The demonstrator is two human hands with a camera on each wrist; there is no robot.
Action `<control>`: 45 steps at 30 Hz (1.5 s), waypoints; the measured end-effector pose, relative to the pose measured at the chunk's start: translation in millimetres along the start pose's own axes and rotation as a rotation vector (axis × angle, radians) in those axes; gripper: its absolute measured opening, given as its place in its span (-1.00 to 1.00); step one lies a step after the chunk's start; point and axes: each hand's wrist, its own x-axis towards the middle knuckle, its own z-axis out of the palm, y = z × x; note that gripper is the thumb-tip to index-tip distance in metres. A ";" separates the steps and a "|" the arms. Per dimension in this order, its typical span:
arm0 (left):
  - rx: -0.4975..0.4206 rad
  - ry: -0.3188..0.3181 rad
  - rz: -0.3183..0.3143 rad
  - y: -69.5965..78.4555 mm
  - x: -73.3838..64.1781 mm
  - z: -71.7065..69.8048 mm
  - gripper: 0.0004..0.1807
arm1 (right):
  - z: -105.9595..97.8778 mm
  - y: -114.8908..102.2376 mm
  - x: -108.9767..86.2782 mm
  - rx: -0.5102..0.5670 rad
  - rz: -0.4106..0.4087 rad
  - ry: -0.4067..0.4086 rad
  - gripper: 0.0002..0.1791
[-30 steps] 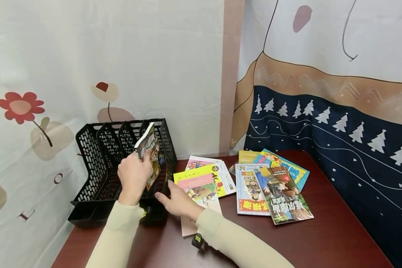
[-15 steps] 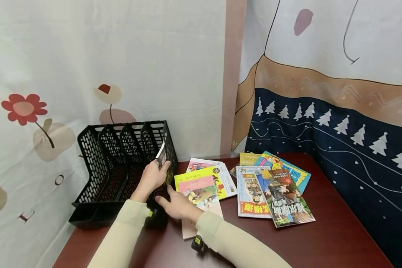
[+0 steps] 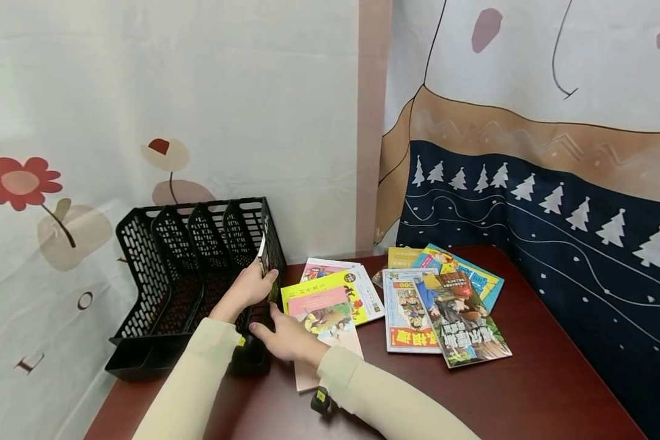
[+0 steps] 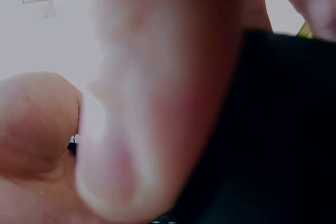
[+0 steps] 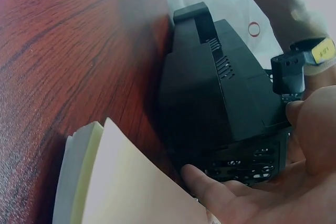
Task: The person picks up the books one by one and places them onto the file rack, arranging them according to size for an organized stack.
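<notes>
A black slotted file rack [image 3: 156, 293] with upright dividers stands on the left of the table. In its rightmost compartment, my left hand [image 3: 249, 288] grips a thin upright book [image 3: 262, 255], mostly hidden by the hand and the rack's side wall. My right hand [image 3: 291, 337] holds the rack's right side near the front, thumb towards the front edge. In the right wrist view, the fingers [image 5: 210, 190] lie against the rack's dark outside [image 5: 197, 95]. Blurred fingers [image 4: 136, 129] fill much of the left wrist view, and the book cannot be made out there.
A pink book [image 3: 330, 318] and a yellow book [image 3: 363, 296] overlap beside the right hand. Further right lie a blue-bordered book [image 3: 404, 318], a dark-covered book [image 3: 464, 321] and others under them. Patterned cloth hangs [image 3: 308, 122] behind the table [image 3: 528, 403].
My left hand has moved right and down with the book, lowering it into the rack's rightmost compartment. The right hand has stayed at the rack's right side.
</notes>
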 end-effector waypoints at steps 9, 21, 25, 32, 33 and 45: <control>0.042 0.131 0.012 -3.7 -2.6 -7.2 -0.21 | -2.9 -0.2 -1.6 0.010 0.014 0.004 -0.06; 0.066 0.526 0.153 42.6 -42.8 -16.9 -0.30 | -82.2 24.6 -51.7 0.134 -0.121 -0.169 -0.54; 0.041 0.644 0.270 57.9 -52.0 -7.5 -0.49 | -113.9 34.4 -66.3 0.075 -0.150 -0.149 -0.56; -0.041 0.589 0.379 83.1 -53.9 22.6 -0.70 | -151.2 51.5 -80.8 0.009 -0.100 -0.113 -0.57; -0.050 0.554 0.373 86.6 -53.4 27.4 -0.72 | -154.5 53.1 -81.4 0.010 -0.110 -0.110 -0.57; 0.060 0.148 0.295 104.6 -51.0 63.8 -0.64 | -208.1 87.3 -79.9 -0.106 -0.001 0.037 -0.52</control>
